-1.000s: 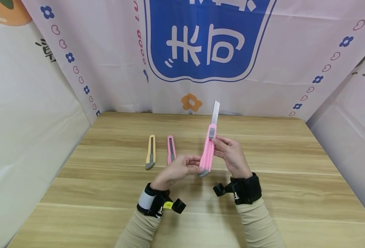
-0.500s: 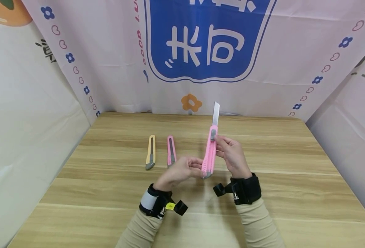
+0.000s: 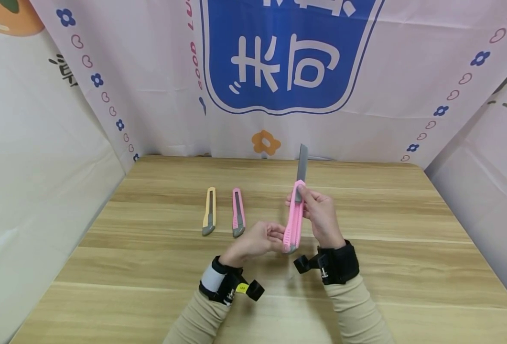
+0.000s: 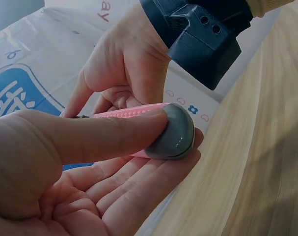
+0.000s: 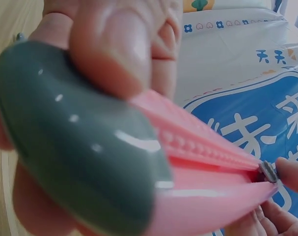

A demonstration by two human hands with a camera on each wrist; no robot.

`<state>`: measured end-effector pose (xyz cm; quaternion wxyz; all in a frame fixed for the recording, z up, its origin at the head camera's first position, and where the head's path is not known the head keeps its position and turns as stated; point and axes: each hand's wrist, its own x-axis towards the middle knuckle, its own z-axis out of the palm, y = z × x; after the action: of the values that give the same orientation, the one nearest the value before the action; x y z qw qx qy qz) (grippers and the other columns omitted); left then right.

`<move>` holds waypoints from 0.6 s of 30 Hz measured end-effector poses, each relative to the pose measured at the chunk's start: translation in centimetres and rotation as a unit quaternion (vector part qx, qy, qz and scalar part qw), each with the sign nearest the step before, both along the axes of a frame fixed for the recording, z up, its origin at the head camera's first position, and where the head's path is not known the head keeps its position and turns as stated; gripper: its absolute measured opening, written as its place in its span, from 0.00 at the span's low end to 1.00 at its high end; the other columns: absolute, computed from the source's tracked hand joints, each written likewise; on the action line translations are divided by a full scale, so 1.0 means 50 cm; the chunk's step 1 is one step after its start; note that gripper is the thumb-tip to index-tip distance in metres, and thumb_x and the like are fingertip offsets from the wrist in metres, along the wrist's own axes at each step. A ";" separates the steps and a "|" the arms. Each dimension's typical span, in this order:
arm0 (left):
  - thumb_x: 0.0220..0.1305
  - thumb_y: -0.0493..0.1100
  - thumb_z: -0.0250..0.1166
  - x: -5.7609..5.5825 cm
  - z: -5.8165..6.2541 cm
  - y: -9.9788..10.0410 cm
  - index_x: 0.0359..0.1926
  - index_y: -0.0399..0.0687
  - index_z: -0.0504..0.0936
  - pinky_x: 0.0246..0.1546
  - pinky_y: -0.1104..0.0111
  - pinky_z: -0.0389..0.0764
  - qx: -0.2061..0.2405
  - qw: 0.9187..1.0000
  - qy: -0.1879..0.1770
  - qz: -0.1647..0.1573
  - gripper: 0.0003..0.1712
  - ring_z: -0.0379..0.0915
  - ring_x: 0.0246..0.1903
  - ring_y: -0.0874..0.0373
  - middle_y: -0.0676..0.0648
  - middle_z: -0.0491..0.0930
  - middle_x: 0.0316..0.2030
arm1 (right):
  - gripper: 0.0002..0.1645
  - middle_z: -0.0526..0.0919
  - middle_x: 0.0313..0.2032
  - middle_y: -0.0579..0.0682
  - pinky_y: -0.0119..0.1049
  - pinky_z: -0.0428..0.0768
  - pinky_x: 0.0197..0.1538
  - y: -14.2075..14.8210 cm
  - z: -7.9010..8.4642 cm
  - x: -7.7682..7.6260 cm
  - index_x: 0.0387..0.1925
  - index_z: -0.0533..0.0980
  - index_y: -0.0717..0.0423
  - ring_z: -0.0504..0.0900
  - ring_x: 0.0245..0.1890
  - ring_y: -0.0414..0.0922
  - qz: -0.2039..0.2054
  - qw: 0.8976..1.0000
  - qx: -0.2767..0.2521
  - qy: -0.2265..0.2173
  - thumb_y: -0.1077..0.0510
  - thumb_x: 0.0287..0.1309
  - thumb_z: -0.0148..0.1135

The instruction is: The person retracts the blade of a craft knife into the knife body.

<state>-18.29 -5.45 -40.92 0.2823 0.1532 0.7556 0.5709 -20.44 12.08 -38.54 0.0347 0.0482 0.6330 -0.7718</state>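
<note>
Jointly, hands [image 3: 255,239] [image 3: 325,219] hold pink cutter [image 3: 295,222], blade [image 3: 302,163] out.

Head view: from above, facing forward and down, widest; table [image 3: 275,301] across lower frame, cloth [image 3: 283,67] across top, left hand [image 3: 257,240] and right hand [image 3: 322,215] near centre. Left wrist view: close, facing grey end [image 4: 173,132] of knife [image 3: 294,224], right of centre. Right wrist view: closest; same grey end large at left, cloth at right. Common to all: knife, cloth, both hands.
</note>
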 end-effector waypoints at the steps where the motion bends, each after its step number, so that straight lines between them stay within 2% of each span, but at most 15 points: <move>1: 0.55 0.30 0.67 0.000 0.000 0.001 0.53 0.32 0.78 0.46 0.70 0.84 -0.002 1.000 0.000 0.002 0.22 0.82 0.42 0.59 0.33 0.83 0.48 | 0.31 0.89 0.27 0.39 0.29 0.86 0.40 -0.001 -0.001 -0.001 0.55 0.74 0.67 0.89 0.33 0.36 -0.001 1.000 0.004 -0.001 0.44 0.65 0.56; 7: 0.54 0.28 0.68 0.000 -0.001 0.003 0.52 0.32 0.78 0.45 0.70 0.84 -0.013 1.000 0.000 0.005 0.22 0.82 0.41 0.60 0.34 0.83 0.46 | 0.31 0.88 0.23 0.38 0.29 0.86 0.37 -0.005 -0.003 -0.003 0.55 0.73 0.71 0.88 0.28 0.34 -0.014 1.000 0.008 0.004 0.46 0.66 0.56; 11: 0.54 0.29 0.67 0.001 0.001 0.003 0.53 0.31 0.78 0.45 0.71 0.84 -0.015 1.000 0.006 -0.002 0.23 0.83 0.41 0.59 0.34 0.83 0.46 | 0.26 0.88 0.22 0.41 0.31 0.86 0.36 -0.007 -0.003 -0.001 0.50 0.74 0.76 0.88 0.25 0.36 -0.036 0.998 -0.001 0.041 0.53 0.67 0.56; 15: 0.55 0.29 0.67 0.002 0.003 0.001 0.53 0.31 0.78 0.44 0.71 0.84 -0.013 1.000 0.016 -0.014 0.22 0.83 0.42 0.58 0.33 0.84 0.46 | 0.18 0.88 0.20 0.44 0.31 0.86 0.34 -0.010 -0.004 0.001 0.41 0.77 0.75 0.87 0.23 0.37 -0.054 0.995 -0.006 0.081 0.58 0.66 0.57; 18: 0.55 0.30 0.67 0.002 0.004 -0.001 0.53 0.31 0.78 0.44 0.71 0.84 -0.019 0.999 0.031 -0.022 0.22 0.83 0.43 0.55 0.33 0.84 0.46 | 0.16 0.88 0.20 0.44 0.31 0.86 0.33 -0.012 -0.006 0.001 0.37 0.78 0.72 0.87 0.23 0.38 -0.061 0.993 -0.008 0.096 0.58 0.65 0.58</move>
<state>-18.20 -5.51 -40.71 0.2747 0.1821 0.7709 0.5451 -20.38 11.47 -38.83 -0.0731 0.0116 0.6232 -0.7785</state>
